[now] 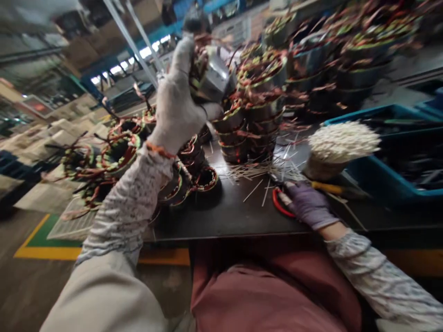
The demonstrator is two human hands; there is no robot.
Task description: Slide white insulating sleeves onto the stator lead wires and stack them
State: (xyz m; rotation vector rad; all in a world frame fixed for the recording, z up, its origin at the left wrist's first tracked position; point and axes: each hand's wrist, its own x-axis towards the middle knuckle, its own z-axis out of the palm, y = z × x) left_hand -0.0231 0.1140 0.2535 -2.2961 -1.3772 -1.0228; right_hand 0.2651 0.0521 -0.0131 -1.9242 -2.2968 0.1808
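My left hand, in a pale glove, is raised and wrapped round a motor stator, a tilted shiny metal ring with windings inside. It is beside and slightly above stacked stators with copper wires and yellow-green edging. Low on the dark table, my right hand, in a purple glove, closes on red-handled scissors. Their blades point away, towards loose white sticks. Motion blur softens the stator, and my fingers hide part of it.
A tub packed with white sticks stands right of the stacks, beside a blue bin. A yellow-handled tool lies near my right hand. More stators sit at left, others at back right. The table's front edge is close to my body.
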